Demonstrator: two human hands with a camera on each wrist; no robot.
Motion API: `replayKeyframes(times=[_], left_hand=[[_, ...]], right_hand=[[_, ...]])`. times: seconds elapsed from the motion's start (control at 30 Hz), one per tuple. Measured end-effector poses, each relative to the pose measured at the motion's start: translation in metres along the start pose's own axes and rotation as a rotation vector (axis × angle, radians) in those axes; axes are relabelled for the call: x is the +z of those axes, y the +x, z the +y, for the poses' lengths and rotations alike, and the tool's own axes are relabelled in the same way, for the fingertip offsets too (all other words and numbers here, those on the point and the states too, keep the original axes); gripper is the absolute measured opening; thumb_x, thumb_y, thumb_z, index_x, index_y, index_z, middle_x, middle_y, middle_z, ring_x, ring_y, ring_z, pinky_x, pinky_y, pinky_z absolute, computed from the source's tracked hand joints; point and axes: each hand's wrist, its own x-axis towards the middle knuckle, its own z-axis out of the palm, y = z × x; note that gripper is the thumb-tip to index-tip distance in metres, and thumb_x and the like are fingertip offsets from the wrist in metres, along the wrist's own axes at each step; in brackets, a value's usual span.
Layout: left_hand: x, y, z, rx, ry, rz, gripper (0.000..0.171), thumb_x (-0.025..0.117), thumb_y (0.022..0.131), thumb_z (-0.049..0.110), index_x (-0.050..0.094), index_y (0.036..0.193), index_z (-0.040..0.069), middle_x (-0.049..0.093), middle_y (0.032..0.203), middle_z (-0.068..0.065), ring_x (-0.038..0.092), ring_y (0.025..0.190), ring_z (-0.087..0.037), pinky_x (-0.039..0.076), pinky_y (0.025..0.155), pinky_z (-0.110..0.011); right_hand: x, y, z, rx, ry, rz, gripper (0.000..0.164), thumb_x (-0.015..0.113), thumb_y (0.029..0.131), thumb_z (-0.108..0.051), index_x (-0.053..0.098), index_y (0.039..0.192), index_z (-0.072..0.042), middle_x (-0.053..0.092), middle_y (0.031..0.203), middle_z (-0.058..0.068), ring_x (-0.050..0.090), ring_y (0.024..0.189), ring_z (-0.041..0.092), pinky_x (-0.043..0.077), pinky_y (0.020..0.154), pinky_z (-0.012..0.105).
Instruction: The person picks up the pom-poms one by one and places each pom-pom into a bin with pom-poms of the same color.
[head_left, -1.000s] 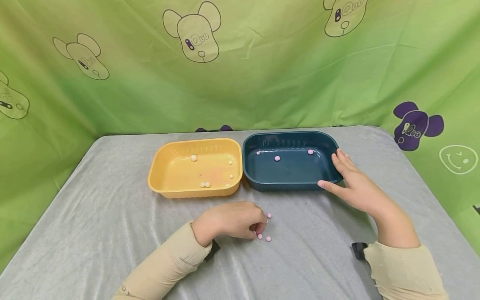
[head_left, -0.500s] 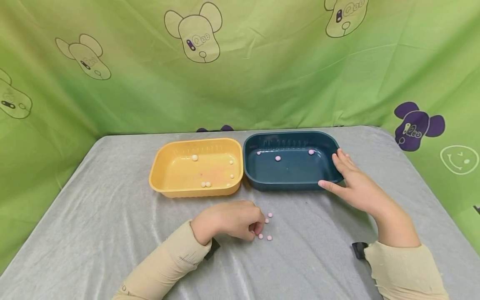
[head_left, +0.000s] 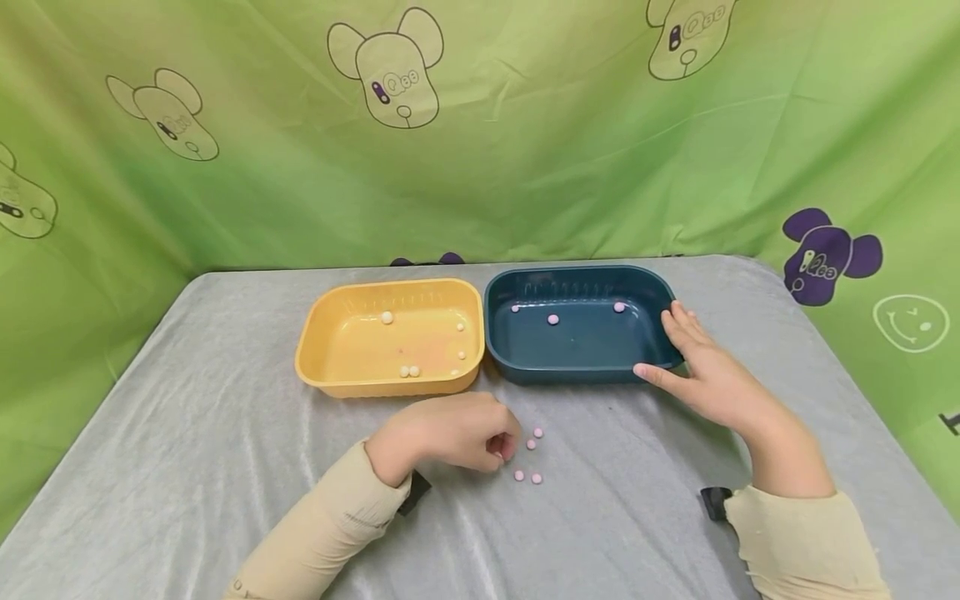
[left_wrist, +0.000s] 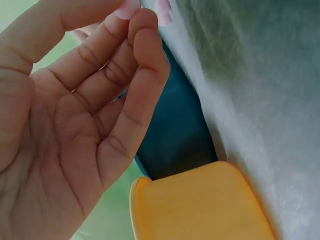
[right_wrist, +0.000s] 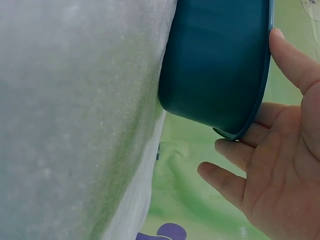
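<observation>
My left hand (head_left: 461, 429) is just above the cloth in front of the yellow tub. Its thumb and fingertips pinch a small pink ball (left_wrist: 130, 9), partly hidden by the fingers. Several pink balls, one of them the nearest pink ball (head_left: 519, 476), lie on the cloth to the right of that hand. With fingers fairly straight, my right hand (head_left: 712, 375) rests against the right end of the dark blue tub (head_left: 577, 375), thumb at its front rim. Inside that tub are 3 pink balls.
The yellow tub (head_left: 390, 389), left of the blue one and touching it, holds several white balls such as one white ball (head_left: 387, 317). A grey cloth (head_left: 615, 517) covers the table. A green printed curtain (head_left: 525, 167) hangs behind and at the sides.
My left hand has drawn slightly left and up from the pink balls, taking one from the cloth. My right hand stays at the blue tub.
</observation>
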Motion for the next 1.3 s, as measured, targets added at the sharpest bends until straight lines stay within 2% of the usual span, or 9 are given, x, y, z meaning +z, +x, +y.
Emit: replayKeyframes(times=[0.37, 0.7, 1.0, 1.3], left_hand=[[-0.013, -0.009, 0.001, 0.011, 0.046, 0.029, 0.015, 0.064, 0.082, 0.002, 0.066, 0.077, 0.016, 0.055, 0.067, 0.011, 0.046, 0.06, -0.001, 0.037, 0.058, -0.012], [-0.026, -0.013, 0.003, -0.022, 0.034, 0.023, 0.016, 0.064, 0.084, 0.001, 0.068, 0.077, 0.016, 0.058, 0.068, 0.009, 0.049, 0.062, -0.004, 0.041, 0.059, -0.014], [-0.04, -0.013, 0.005, -0.01, 0.048, 0.031, 0.017, 0.062, 0.083, -0.001, 0.067, 0.076, 0.014, 0.058, 0.069, 0.007, 0.051, 0.065, -0.007, 0.042, 0.061, -0.017], [-0.048, -0.012, -0.002, 0.006, 0.019, 0.06, 0.016, 0.061, 0.083, -0.002, 0.07, 0.081, 0.01, 0.059, 0.072, 0.006, 0.051, 0.067, -0.006, 0.043, 0.063, -0.017]], right_hand=[[0.001, -0.001, 0.0, 0.0, 0.001, -0.002, 0.095, 0.057, 0.098, -0.046, 0.001, 0.156, 0.005, -0.016, 0.163, 0.022, -0.011, 0.15, 0.047, 0.002, 0.118, 0.068], [0.001, -0.002, 0.0, -0.005, -0.004, 0.006, 0.095, 0.058, 0.098, -0.046, 0.002, 0.156, 0.005, -0.015, 0.163, 0.023, -0.01, 0.15, 0.048, 0.003, 0.118, 0.068], [0.001, -0.002, 0.001, -0.001, 0.004, 0.004, 0.096, 0.058, 0.098, -0.046, 0.001, 0.156, 0.005, -0.016, 0.163, 0.022, -0.011, 0.15, 0.048, 0.003, 0.118, 0.069], [0.001, -0.002, 0.001, -0.007, -0.002, 0.004, 0.095, 0.058, 0.098, -0.046, 0.002, 0.156, 0.005, -0.015, 0.163, 0.022, -0.01, 0.15, 0.048, 0.003, 0.118, 0.068]])
